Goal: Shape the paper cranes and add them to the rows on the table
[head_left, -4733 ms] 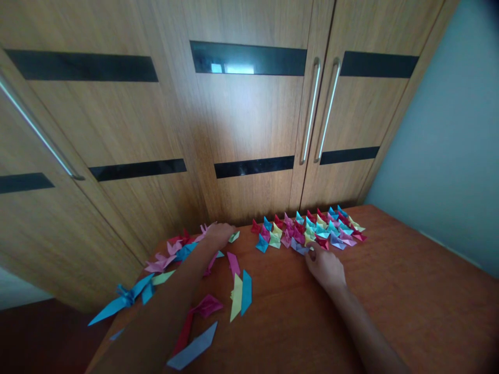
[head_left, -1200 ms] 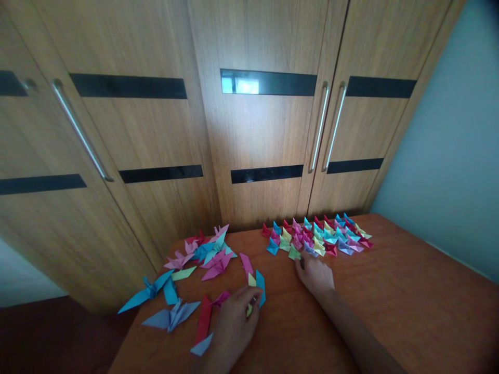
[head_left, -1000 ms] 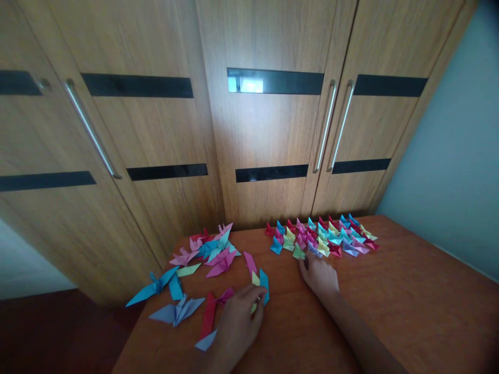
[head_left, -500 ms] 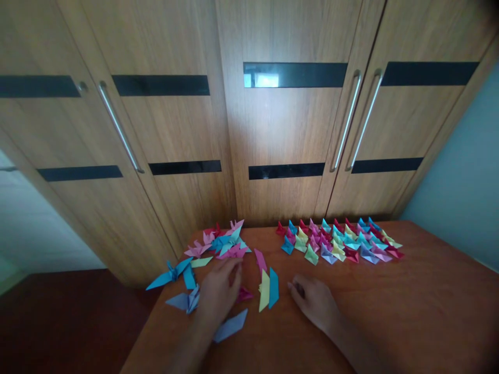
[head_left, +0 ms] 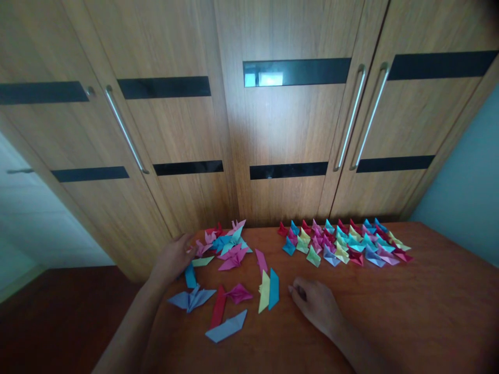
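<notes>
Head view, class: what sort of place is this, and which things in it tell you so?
Probably a room in a home, perhaps a bedroom: tall wooden cupboard doors with long metal handles stand behind a reddish-brown table spread with colourful folded paper pieces.

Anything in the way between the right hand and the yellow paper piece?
Yes: the blue paper strip lies between the right hand and the yellow paper piece, close alongside the yellow one on the side nearer that hand. Nothing else visible stands between them.
</notes>
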A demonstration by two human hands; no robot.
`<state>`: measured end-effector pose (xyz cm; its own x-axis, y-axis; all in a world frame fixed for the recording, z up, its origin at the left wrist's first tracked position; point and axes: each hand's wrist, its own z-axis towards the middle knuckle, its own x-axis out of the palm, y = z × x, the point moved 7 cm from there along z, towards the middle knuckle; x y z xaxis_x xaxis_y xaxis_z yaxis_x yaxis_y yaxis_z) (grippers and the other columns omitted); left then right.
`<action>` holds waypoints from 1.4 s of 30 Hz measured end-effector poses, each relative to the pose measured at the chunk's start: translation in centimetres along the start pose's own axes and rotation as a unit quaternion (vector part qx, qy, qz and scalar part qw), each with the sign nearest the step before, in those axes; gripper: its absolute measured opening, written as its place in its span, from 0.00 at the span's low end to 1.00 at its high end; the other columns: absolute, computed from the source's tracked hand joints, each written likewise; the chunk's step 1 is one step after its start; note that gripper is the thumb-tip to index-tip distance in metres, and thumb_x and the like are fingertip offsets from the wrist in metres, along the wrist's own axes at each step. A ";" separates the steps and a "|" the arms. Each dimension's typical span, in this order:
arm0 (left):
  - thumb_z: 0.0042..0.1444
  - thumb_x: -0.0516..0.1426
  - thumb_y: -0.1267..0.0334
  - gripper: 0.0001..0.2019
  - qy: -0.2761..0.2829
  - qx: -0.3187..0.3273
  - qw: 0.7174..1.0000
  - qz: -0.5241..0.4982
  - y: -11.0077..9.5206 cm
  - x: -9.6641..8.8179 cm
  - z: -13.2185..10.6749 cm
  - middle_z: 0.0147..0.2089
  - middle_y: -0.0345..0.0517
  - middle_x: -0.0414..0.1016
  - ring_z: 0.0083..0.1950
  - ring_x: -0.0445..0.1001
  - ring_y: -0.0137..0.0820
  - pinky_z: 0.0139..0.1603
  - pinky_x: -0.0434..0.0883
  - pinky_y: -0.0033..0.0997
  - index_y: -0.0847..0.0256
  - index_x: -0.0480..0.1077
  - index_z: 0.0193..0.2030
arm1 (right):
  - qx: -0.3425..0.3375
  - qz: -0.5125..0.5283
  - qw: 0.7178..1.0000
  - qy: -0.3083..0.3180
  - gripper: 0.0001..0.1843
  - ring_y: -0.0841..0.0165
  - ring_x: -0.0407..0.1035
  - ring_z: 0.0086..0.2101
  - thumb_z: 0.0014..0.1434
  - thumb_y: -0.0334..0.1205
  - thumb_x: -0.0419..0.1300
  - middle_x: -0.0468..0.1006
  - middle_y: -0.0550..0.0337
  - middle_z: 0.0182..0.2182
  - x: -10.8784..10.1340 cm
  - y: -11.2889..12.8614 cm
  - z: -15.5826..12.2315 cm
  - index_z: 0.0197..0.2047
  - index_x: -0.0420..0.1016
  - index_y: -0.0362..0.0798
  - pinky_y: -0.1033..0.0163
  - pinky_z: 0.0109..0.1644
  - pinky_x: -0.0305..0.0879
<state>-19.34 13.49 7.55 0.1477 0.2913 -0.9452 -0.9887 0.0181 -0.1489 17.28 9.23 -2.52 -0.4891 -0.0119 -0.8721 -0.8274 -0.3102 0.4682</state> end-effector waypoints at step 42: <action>0.53 0.52 0.55 0.17 0.075 0.019 0.984 -0.161 -2.3 -0.7 1.0 0.44 0.49 0.78 0.43 0.76 0.38 0.44 0.71 0.34 0.61 0.72 0.46 | 0.004 0.001 1.000 0.024 0.13 0.71 0.68 0.28 0.61 0.43 0.50 0.75 0.64 0.25 -0.2 -0.2 -0.1 0.28 0.68 0.50 0.68 0.30 0.51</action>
<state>-17.19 14.22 8.86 0.4527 0.1208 -0.8834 -0.8899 0.1225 -0.4393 17.50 9.21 -2.47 -0.4777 -0.0579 -0.8766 -0.8282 -0.3033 0.4713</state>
